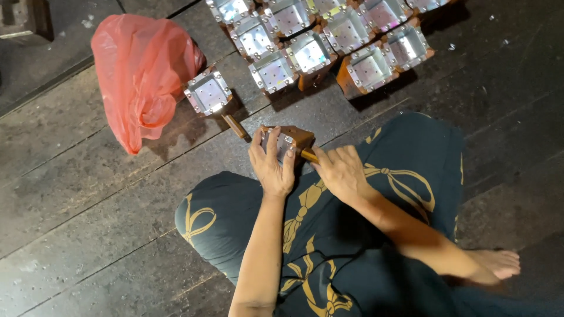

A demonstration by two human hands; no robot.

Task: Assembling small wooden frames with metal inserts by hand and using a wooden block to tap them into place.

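both hands [305,167] on wooden box [288,141]

1. A small brown wooden box with a shiny square metal face studded at its edges [286,142] is tilted on its side, on the dark plank floor [88,194] just before the knees.
2. A short wooden handle [309,155] juts from its right side.

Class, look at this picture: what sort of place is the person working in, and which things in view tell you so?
Probably a small home craft workshop, worked on the floor. The person sits cross-legged on dark wooden floorboards, rows of matching metal-faced wooden blocks lie ahead, and the left hand and right hand grip another such block.
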